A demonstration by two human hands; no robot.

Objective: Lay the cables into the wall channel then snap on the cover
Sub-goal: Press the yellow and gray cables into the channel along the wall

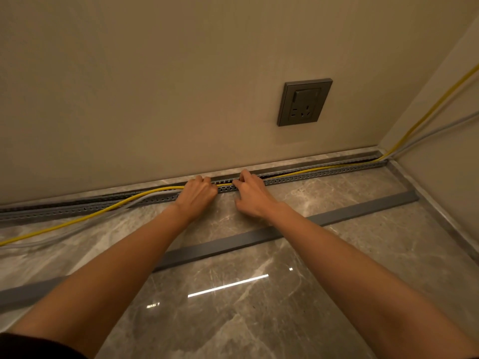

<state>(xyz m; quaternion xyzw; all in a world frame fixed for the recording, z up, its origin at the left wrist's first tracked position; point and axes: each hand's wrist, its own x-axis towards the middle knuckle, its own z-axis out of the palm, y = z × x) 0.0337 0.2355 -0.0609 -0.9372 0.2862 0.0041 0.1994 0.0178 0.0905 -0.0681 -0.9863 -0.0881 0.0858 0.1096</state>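
Note:
A grey slotted channel (324,174) runs along the foot of the wall from left to the right corner. A yellow cable (103,212) and a grey cable (77,229) lie inside it on the right part, then spill out over its front wall onto the floor at the left. My left hand (198,194) grips the cables at the channel's edge, fingers curled. Close beside it my right hand (250,191) pinches the yellow cable at the channel. The long grey cover strip (233,244) lies loose on the floor, under my forearms.
A grey wall socket (304,102) sits above the channel at the right. Both cables climb the side wall (440,104) at the right corner. The floor is glossy grey marble tile (259,320) with a stone skirting strip along the walls.

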